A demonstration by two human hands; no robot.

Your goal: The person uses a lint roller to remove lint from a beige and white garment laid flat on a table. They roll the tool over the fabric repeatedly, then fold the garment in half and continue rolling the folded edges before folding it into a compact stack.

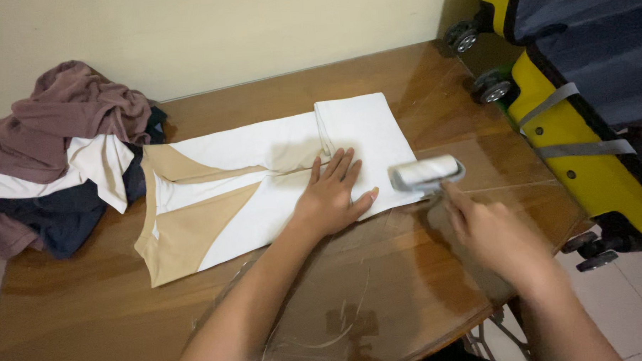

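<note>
A white and tan garment (250, 183) lies folded flat on a brown wooden table (113, 330). My left hand (334, 198) presses palm-down on its white right part, fingers spread. My right hand (490, 235) grips the handle of a lint roller (426, 173), whose white roll rests at the garment's right edge. The right hand and roller are motion-blurred.
A heap of clothes (57, 154) in mauve, white and navy sits at the table's left end. A yellow and navy wheeled suitcase (581, 86) lies beside the table on the right. A cream wall runs behind. Tiled floor (624, 305) shows at lower right.
</note>
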